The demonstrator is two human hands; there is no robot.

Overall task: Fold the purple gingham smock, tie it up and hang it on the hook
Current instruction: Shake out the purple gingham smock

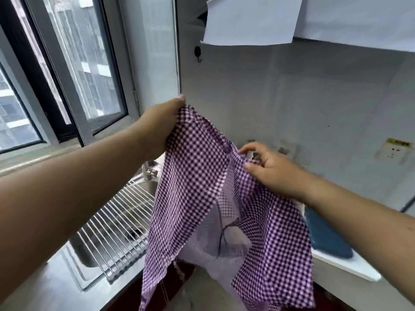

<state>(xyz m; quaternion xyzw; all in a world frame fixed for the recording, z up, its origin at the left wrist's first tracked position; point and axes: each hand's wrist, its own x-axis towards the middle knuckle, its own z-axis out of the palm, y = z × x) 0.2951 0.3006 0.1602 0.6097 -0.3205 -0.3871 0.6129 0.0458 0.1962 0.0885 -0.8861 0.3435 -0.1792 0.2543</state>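
I have the purple gingham smock [197,176] held up in the air between my hands, unfolded and hanging open, so the folding has hardly started. My left hand [161,124] is raised and reaches forward, gripping the top edge of the cloth at its highest corner; my right hand [267,167] sits lower and to the right, well apart from the left, pinching a bunched bit of the top edge between thumb and fingers. From those two grips the fabric drops straight down below both hands, splitting into two panels with the paler inner side showing between them and a thin dark tie [223,234] dangling in the gap. The risk I see is the lower hem: it hangs low, just beside the sink [89,250] and the wire rack [116,230] under my left forearm, and could drag over them and catch or get wet if I lower my arms. My right pinch also looks slight, so the cloth may slip out when I bring the edges together. The loose tie could tangle inside a fold. The hook [197,53] is on the wall above and beyond my left hand.
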